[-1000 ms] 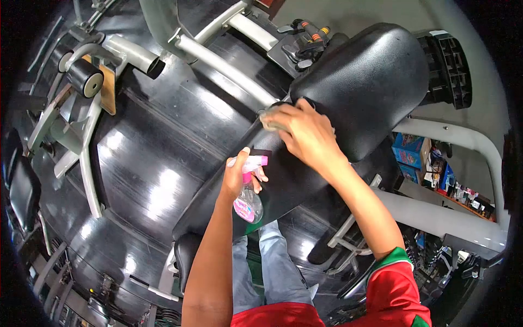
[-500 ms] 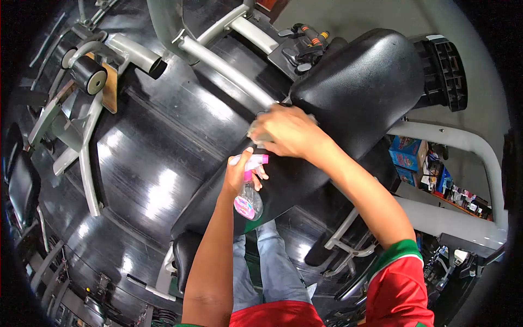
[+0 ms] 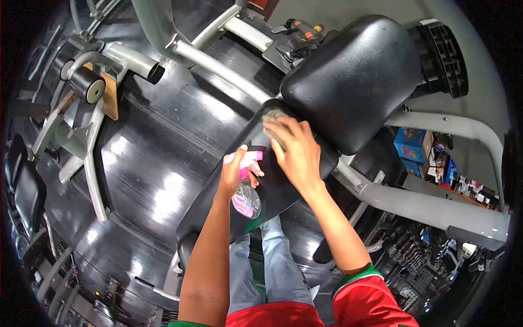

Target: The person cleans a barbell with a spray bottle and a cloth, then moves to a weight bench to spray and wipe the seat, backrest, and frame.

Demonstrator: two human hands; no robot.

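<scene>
My left hand point(image 3: 238, 166) is wrapped round the neck of a clear spray bottle point(image 3: 248, 200) with a pink and white trigger head, held upright over the bench. Under the fingers of my right hand point(image 3: 296, 150) is a greyish cloth point(image 3: 274, 116), pressed on the black padded bench seat point(image 3: 283, 188) near its far end. Part of the cloth is hidden beneath the palm. Just beyond, the black padded backrest point(image 3: 354, 76) rises close to my right fingertips.
A pale metal frame bar point(image 3: 223, 71) runs up to the bench from the far left. Straps with orange-banded handles point(image 3: 306, 34) lie behind the backrest. Another machine with a roller pad point(image 3: 90, 86) stands at left. Blue boxes point(image 3: 411, 144) sit at right.
My right hand has moved from the seat's far edge near the backrest down and to the right, the cloth still under it. My left hand and the spray bottle have barely shifted.
</scene>
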